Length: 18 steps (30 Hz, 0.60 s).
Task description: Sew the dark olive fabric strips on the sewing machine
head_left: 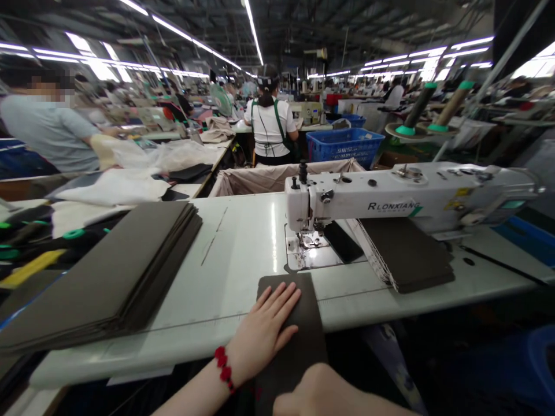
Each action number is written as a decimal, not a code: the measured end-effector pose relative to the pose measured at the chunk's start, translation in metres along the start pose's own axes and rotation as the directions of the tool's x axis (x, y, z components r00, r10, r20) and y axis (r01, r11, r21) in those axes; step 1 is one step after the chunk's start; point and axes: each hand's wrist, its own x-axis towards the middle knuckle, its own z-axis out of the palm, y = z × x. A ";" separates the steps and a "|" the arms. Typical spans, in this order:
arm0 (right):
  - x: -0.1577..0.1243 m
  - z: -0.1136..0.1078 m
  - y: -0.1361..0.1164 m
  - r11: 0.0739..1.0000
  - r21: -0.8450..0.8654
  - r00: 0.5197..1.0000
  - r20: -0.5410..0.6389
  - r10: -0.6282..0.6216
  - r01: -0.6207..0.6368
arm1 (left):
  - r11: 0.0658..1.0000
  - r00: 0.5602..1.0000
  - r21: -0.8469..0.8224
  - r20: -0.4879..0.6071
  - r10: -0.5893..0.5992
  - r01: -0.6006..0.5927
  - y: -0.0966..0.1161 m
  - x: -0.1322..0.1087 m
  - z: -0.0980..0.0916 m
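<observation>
My left hand (pixel 264 329), with a red beaded bracelet at the wrist, lies flat with fingers stretched out on a dark grey-brown fabric piece (pixel 310 306). That piece rests on the front of the pale sewing table (pixel 243 242) and hangs over its near edge. Lower down, my right hand (pixel 316 390) is closed over the fabric's near part; its fingertips are mostly hidden. Just beyond the fabric stands a white sewing machine (pixel 368 196), its needle area over a shiny metal plate (pixel 310 257).
A tall stack of dark fabric panels (pixel 143 248) fills the table's left side. Another stack (pixel 403 254) lies under the machine arm, beside a black phone (pixel 344 241). A cloth-lined bin (pixel 255 179) and blue crate (pixel 344 147) stand behind. Co-workers sit ahead and left.
</observation>
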 end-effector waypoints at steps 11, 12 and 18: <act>0.014 -0.049 0.144 0.703 -0.196 0.729 -0.228 0.646 -0.684 | 0.999 0.999 0.007 0.018 -0.042 0.041 -0.072 0.049 -0.016; 0.012 -0.046 0.145 0.698 -0.209 0.728 -0.239 0.642 -0.684 | 0.999 0.999 -0.001 0.021 -0.039 0.039 -0.072 0.055 -0.016; 0.009 -0.043 0.144 0.697 -0.221 0.730 -0.258 0.633 -0.682 | 1.000 1.000 -0.014 0.006 -0.017 0.017 -0.072 0.066 -0.016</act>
